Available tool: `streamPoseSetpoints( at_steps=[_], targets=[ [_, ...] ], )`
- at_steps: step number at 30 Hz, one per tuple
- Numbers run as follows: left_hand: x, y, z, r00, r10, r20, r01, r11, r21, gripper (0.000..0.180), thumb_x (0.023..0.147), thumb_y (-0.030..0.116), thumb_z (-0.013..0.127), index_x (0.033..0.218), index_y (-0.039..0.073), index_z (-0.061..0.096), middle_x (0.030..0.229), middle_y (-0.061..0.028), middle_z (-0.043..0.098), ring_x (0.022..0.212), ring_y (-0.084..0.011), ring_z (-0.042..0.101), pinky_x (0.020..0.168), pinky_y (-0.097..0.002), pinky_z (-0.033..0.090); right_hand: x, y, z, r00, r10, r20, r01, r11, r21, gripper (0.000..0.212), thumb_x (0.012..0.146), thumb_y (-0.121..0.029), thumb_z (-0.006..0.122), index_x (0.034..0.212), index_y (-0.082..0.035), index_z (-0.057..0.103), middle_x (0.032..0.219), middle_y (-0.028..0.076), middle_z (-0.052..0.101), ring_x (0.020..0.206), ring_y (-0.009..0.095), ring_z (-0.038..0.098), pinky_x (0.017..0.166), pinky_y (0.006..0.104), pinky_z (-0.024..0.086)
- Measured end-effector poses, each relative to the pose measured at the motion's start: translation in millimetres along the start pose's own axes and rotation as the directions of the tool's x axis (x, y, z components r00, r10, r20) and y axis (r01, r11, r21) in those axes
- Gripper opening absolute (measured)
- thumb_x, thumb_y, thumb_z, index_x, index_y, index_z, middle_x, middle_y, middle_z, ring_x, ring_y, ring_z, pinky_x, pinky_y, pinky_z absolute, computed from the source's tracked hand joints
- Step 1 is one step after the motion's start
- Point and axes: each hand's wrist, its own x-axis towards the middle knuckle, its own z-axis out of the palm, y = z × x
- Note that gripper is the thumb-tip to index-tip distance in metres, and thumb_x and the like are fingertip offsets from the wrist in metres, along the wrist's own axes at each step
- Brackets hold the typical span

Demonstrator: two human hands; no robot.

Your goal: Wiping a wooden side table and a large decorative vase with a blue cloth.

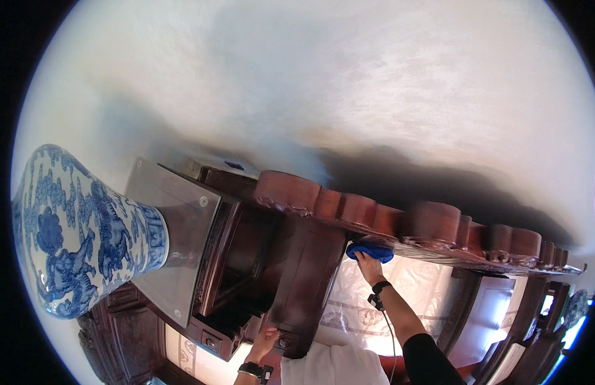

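Observation:
My right hand is closed on a blue cloth. It presses the cloth against the underside of the carved dark-wood back of a long seat. My left hand rests beside the seat's dark wooden side panel, near a small carved front end. Its fingers look stretched out, with nothing seen in them. A band with a small device sits on each wrist, and a cable hangs from the right one.
At the left, a blue-and-white porcelain vase stands on a clear sheet covering a dark wooden side cabinet. White fabric shows at the lower middle. Behind the seat back runs a pale wall. More dark furniture stands to the right.

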Motion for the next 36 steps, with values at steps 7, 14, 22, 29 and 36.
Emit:
streamPoseSetpoints(
  at_steps=[7,14,22,29,36],
  targets=[
    [-22.4,-62.5,-26.5,0.989,-0.102,-0.11,0.072,0.965,-0.251,0.028,0.086,0.01,0.061,0.109,-0.003,0.053,0.089,-0.011,0.065,0.08,-0.0181,0.064,0.07,-0.028,0.051,8.3,4.7,81.9,0.954,0.134,0.268,-0.131,0.991,-0.031,0.031,0.088,-0.015,0.043,0.117,-0.015,0.055,0.104,0.013,0.061,0.091,0.031,0.063,0.075,0.0418,0.053],
    [-37.3,-96.4,-29.9,0.997,0.029,-0.078,-0.053,0.94,-0.336,0.031,0.091,0.024,0.054,0.112,0.001,0.055,0.097,-0.0089,0.063,0.085,-0.0203,0.061,0.076,-0.0329,0.05,9.6,11.4,116.1,0.89,0.389,0.237,-0.423,0.899,0.115,0.031,0.092,-0.017,0.037,0.11,-0.009,0.06,0.109,0.019,0.061,0.094,0.035,0.062,0.079,0.0447,0.051],
    [-4.9,-98.0,-35.6,0.993,-0.067,-0.092,0.038,0.957,-0.287,0.02,0.089,0.007,0.052,0.107,-0.002,0.054,0.086,-0.0122,0.066,0.078,-0.0213,0.066,0.068,-0.0294,0.052,-33.8,5.7,-28.4,0.992,0.124,-0.022,-0.115,0.964,0.239,0.013,0.084,-0.008,0.057,0.096,-0.003,0.06,0.091,0.018,0.062,0.082,0.035,0.061,0.071,0.0428,0.052],
    [-20.2,-31.1,-31.0,0.997,-0.078,-0.024,0.071,0.974,-0.217,0.027,0.091,0.019,0.055,0.112,0.003,0.051,0.093,-0.0117,0.065,0.083,-0.0187,0.065,0.068,-0.0271,0.047,-65.0,-13.7,-212.4,0.88,0.264,-0.395,-0.145,0.941,0.305,0.028,0.075,0.0,0.067,0.103,-0.001,0.061,0.098,0.023,0.061,0.088,0.042,0.059,0.076,0.0426,0.048],
    [1.1,-22.7,-14.6,0.996,-0.087,0.014,0.088,0.983,-0.158,0.028,0.091,0.017,0.057,0.111,-0.002,0.052,0.09,-0.0131,0.066,0.082,-0.0208,0.067,0.068,-0.0285,0.049,-75.6,12.2,-225.1,0.83,0.065,-0.554,-0.013,0.995,0.099,0.03,0.067,0.003,0.069,0.094,-0.005,0.063,0.095,0.016,0.059,0.085,0.037,0.058,0.073,0.0411,0.048]
  ],
)
